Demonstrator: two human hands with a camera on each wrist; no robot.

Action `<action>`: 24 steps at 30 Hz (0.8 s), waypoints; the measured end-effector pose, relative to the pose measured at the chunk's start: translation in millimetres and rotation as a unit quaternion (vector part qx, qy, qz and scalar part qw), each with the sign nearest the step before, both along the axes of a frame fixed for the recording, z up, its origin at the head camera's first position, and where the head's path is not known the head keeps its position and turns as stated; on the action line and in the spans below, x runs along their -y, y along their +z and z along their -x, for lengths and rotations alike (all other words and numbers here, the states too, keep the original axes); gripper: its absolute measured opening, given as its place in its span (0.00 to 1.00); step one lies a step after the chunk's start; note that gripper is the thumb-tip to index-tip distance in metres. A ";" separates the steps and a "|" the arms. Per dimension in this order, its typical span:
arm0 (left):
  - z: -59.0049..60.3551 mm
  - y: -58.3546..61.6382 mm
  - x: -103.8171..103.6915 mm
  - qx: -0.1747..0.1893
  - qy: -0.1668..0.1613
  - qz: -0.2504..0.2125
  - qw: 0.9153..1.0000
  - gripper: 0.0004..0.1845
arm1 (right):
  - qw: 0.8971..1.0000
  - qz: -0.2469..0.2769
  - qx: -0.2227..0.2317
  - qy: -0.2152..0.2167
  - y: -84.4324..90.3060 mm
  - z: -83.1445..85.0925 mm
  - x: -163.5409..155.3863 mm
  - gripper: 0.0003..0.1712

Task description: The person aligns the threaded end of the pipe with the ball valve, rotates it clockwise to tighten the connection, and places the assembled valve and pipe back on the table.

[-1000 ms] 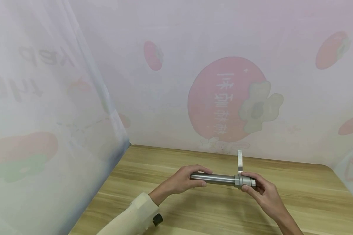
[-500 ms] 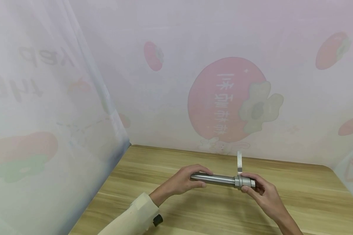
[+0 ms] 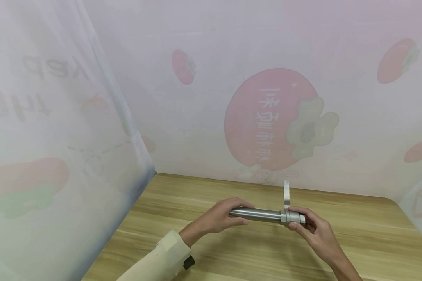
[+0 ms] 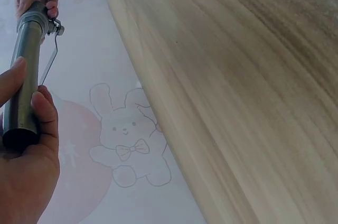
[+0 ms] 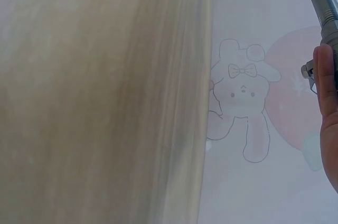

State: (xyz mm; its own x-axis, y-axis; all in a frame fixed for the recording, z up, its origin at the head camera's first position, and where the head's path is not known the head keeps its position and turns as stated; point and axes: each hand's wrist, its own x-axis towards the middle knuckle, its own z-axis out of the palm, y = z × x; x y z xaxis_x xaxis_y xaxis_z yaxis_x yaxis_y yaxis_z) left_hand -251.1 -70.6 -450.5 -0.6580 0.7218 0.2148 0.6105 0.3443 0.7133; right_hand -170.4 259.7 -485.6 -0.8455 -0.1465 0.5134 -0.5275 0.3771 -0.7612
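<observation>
My left hand [image 3: 222, 215] holds the left end of a smooth steel pipe [image 3: 256, 214], thumb on one side and fingers on the other. At the pipe's right end sits a ball valve [image 3: 291, 217] with hex ends, which my right hand [image 3: 318, 233] grips between thumb and fingers. The valve's flat metal lever [image 3: 286, 192] points away from me, toward the back wall. In the left wrist view the pipe's open end [image 4: 21, 138] shows dark inside the left hand. Some thread [image 5: 329, 17] shows where pipe meets valve in the right wrist view. Both parts are held above the table.
A wood-grain table [image 3: 183, 195] lies beneath the hands. Pale printed cloth [image 3: 197, 117] with fruit drawings hangs along its back and left side. A small black object [image 3: 188, 262] shows beside the left cuff [image 3: 174, 244].
The pipe's left end sits very slightly farther right than a second ago. Both hands keep their hold in almost the same place.
</observation>
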 end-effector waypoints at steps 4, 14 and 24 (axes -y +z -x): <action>-0.2 1.6 -0.3 -0.007 -0.006 0.004 1.000 0.26 | 1.000 0.001 0.000 0.000 0.4 -0.4 0.4 0.26; -1.0 1.9 -0.1 0.027 -0.006 -0.003 1.000 0.22 | 1.000 0.003 0.001 0.006 -0.1 -0.3 0.7 0.26; 0.1 2.3 -0.2 0.031 -0.003 -0.002 1.000 0.21 | 1.000 0.000 0.003 0.005 -0.4 0.5 0.4 0.26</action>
State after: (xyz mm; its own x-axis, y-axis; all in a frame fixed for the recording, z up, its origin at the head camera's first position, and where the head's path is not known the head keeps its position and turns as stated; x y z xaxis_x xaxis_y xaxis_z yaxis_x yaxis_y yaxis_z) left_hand -251.2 -70.5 -448.2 -0.6657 0.7250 0.1767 0.5669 0.3374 0.7515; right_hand -170.9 259.3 -485.9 -0.8476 -0.1547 0.5076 -0.5259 0.3722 -0.7648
